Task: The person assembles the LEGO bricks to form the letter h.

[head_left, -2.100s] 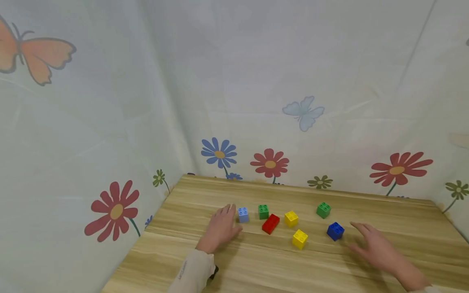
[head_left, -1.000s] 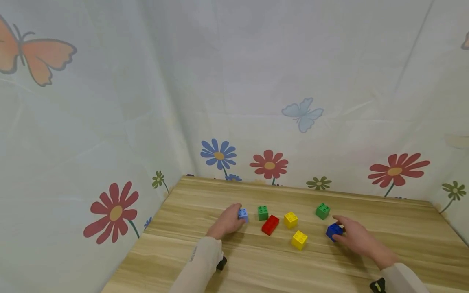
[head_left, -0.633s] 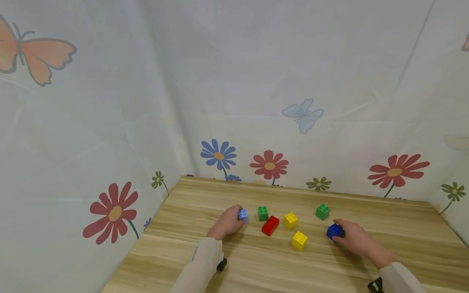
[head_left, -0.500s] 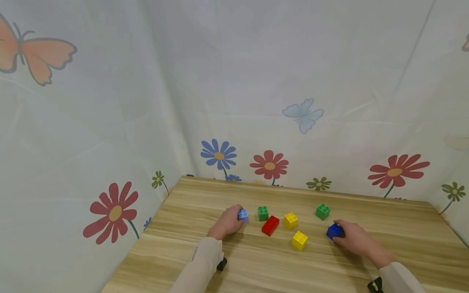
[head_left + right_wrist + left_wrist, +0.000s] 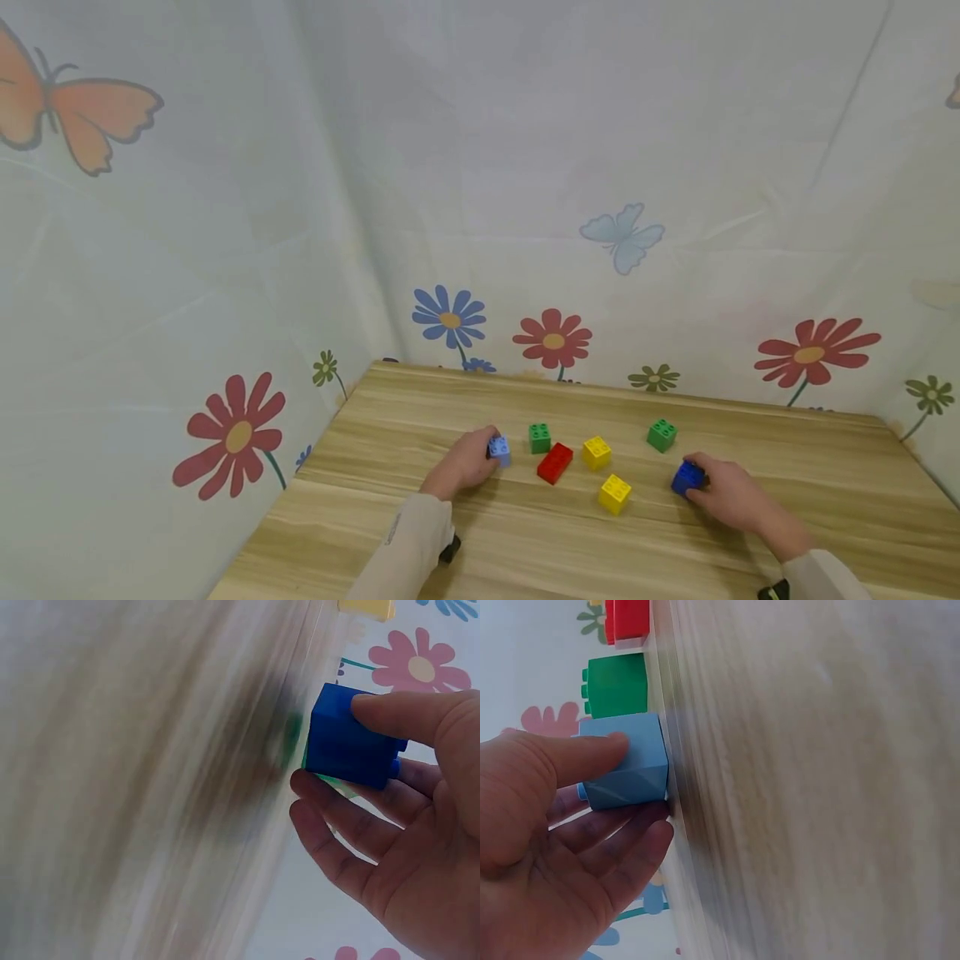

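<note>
Pinching the pale-blue brick (image 5: 499,451) between thumb and fingers of the left hand (image 5: 467,460), at nine o'clock from the red brick (image 5: 555,463); pinching the navy brick (image 5: 686,479) likewise with the right hand (image 5: 731,494), at three o'clock from red (contact of either with the table (image 5: 540,546) too close to tell). Seeing a green brick (image 5: 539,438) at eleven from red, a yellow brick (image 5: 615,494) at four, another yellow brick (image 5: 597,452) between two and three, and a second green brick (image 5: 662,435) at eleven from navy.
</note>
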A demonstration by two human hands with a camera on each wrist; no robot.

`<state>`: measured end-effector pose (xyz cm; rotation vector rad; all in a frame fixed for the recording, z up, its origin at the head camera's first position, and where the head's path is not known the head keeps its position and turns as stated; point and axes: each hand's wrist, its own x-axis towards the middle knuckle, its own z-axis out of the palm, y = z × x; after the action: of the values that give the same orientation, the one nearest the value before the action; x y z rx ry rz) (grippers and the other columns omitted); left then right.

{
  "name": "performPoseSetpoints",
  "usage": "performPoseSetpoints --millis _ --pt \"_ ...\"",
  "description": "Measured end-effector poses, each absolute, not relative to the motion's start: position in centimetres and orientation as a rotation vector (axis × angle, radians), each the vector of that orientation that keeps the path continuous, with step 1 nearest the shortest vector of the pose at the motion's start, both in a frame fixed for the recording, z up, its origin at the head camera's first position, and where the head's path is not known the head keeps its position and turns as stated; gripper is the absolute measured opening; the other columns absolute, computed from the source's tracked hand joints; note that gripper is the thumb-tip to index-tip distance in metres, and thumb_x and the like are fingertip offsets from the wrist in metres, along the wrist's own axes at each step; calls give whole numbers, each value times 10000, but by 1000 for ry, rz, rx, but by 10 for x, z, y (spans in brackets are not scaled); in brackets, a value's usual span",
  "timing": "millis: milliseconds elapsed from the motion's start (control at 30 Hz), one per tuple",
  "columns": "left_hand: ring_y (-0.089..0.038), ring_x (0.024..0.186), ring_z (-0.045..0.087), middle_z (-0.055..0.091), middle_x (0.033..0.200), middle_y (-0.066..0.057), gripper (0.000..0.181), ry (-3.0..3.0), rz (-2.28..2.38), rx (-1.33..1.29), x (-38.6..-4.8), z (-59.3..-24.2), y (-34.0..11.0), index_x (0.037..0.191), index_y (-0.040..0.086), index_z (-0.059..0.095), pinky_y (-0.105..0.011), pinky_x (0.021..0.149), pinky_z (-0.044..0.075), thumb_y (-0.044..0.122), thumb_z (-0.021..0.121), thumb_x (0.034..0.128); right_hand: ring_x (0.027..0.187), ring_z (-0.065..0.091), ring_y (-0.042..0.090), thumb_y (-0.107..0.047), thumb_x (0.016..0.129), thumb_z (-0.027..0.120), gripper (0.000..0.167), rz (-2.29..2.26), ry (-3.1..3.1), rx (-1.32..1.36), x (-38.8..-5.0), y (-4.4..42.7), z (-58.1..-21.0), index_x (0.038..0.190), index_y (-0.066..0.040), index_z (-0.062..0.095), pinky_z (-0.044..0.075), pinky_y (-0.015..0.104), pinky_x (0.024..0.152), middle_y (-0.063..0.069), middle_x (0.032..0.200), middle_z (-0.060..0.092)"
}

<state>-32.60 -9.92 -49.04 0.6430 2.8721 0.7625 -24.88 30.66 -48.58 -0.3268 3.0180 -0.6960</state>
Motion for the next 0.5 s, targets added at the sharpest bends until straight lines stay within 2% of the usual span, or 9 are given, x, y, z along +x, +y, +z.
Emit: performPoseSetpoints --millis 500 --pt "-145 892 573 612 970 -5 251 2827 762 705 -300 -490 -103 1082 106 565 -336 787 481 127 685 863 945 614 297 -68 796 725 512 -798 2961 -365 -225 293 -469 1246 65 519 524 435 732 192 1100 618"
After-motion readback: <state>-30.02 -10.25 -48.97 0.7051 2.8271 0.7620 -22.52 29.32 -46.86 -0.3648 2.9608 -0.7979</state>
